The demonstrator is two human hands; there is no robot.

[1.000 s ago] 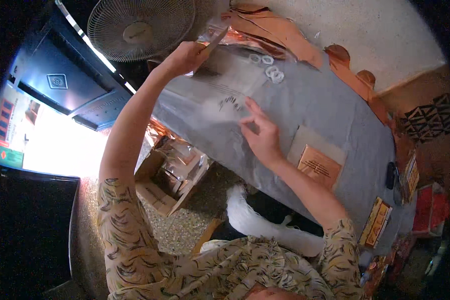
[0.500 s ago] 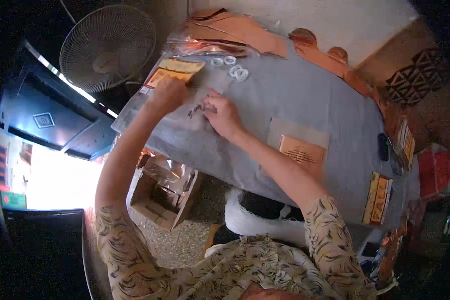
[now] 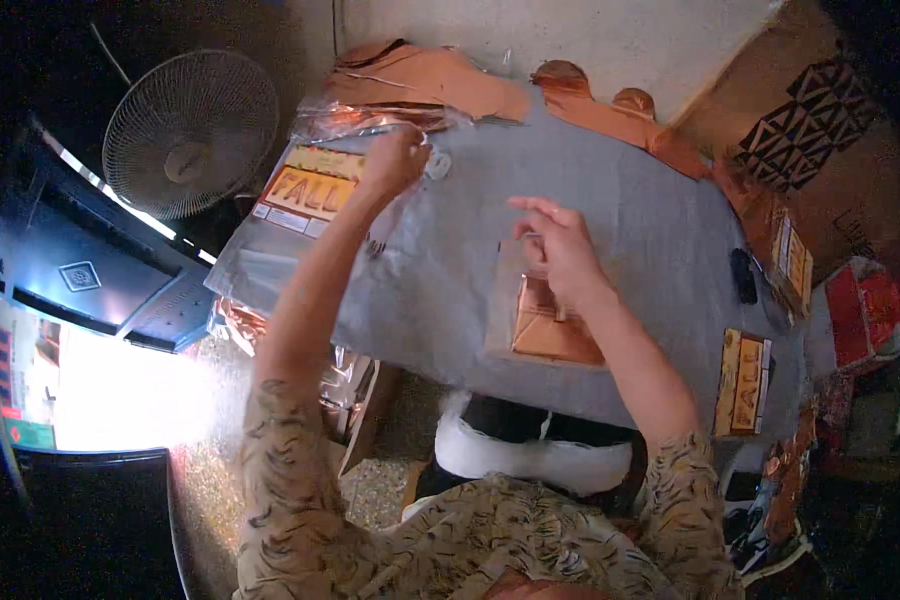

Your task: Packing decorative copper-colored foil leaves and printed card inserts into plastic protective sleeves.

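My left hand (image 3: 398, 162) reaches across the far left of the table, its fingers closed over the white rings (image 3: 437, 165). What lies between its fingertips is hidden. Just left of it lies a yellow and orange printed package (image 3: 315, 190) with balloon letters pictured on it. Small dark marks or pieces (image 3: 375, 246) show beside my left forearm. My right hand (image 3: 558, 245) hovers, fingers apart and holding nothing, above a copper foil packet (image 3: 555, 335) in a clear sleeve. The raised hand partly covers the packet.
Copper foil sheets (image 3: 440, 85) line the table's far edge. A second printed package (image 3: 743, 385) and a black object (image 3: 743, 276) lie at the right. A fan (image 3: 185, 150) stands at the far left. Below the near edge is a cardboard box (image 3: 362, 415) with foil.
My left hand has left the printed package and moved right to the rings. My right hand has left the dark pieces, moved right over the foil packet and opened. The whole view has shifted.
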